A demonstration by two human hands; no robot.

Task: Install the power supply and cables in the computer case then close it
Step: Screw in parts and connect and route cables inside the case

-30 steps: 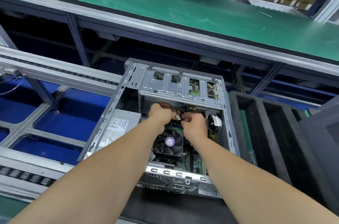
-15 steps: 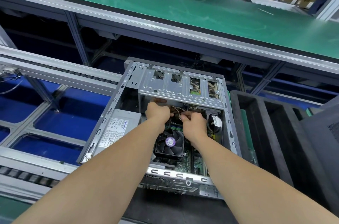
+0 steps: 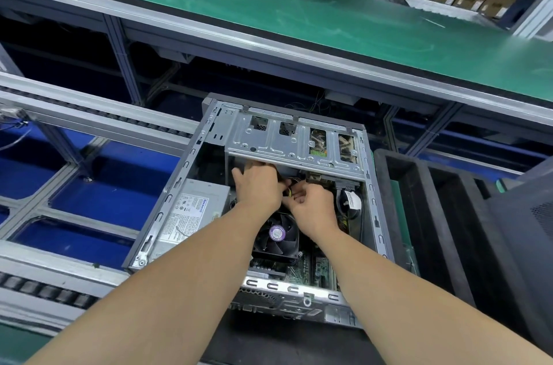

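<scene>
Reaching into the open computer case point(image 3: 167, 206), both hands work in the narrow gap under the drive cage point(image 3: 293, 146), which roofs the case's far end. Its folded front lip sits just above the knuckles and leaves little room upward. The left hand point(image 3: 260, 185) is pushed in beneath that lip, thumb out toward the case's left wall. Its fingers are tucked out of sight, so I cannot tell what they hold. The right hand point(image 3: 314, 206), just beside it, curls its fingers narrowly and pinches the yellow and black cables point(image 3: 289, 188) between the two hands. The power supply point(image 3: 194, 215) lies along the case's left wall, apart from both hands. The cooler fan point(image 3: 276, 234) sits mid-case, right under the wrists. The case's upper side is uncovered, with freer room over its near half. A black foam tray point(image 3: 419, 215) stands just beside the case's right wall.

Compared with a second ago, the left hand has gone deeper under the lip, and the white connector then showing between the hands is hidden.
</scene>
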